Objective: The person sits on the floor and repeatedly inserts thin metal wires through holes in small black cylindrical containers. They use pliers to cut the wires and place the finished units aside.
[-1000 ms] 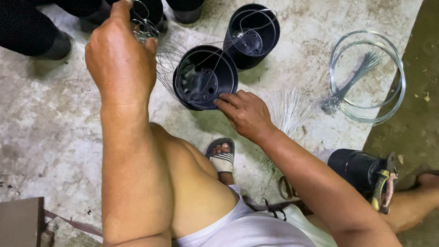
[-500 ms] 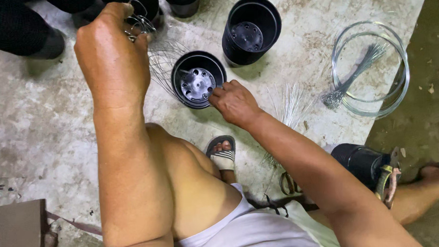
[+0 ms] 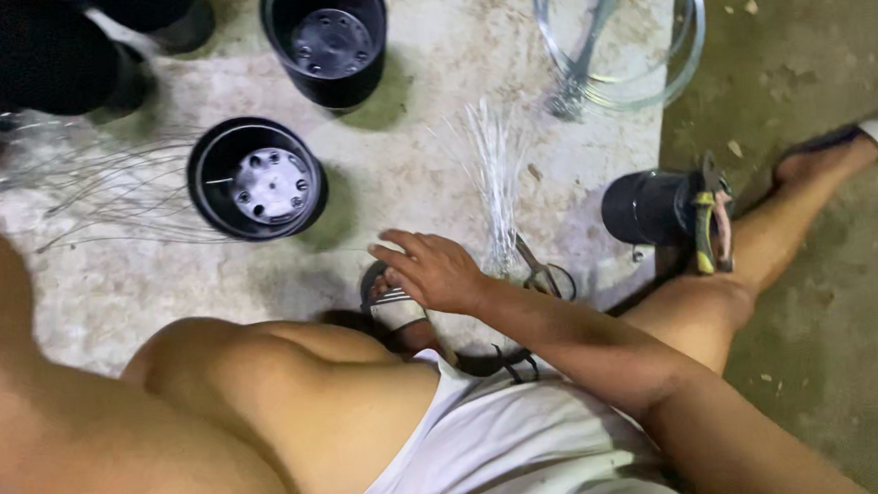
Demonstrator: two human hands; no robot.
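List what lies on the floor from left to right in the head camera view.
Loose thin wires → black pot with a pale holed base → the right hand → bundle of cut wires → black pot on its side → pliers.

The concrete floor (image 3: 424, 158) is pale and rough, with a darker strip on the right. 1 black pot (image 3: 326, 37) stands at the top, open side up, and you can see the holes in its bottom. A clear coil of wire (image 3: 670, 59) lies at the top right, partly out of view. 1 more black pot (image 3: 647, 208) lies on its side near a knee. Pliers (image 3: 710, 218) with coloured grips rest against its mouth. A sandal (image 3: 394, 307) sits on a foot in the middle.
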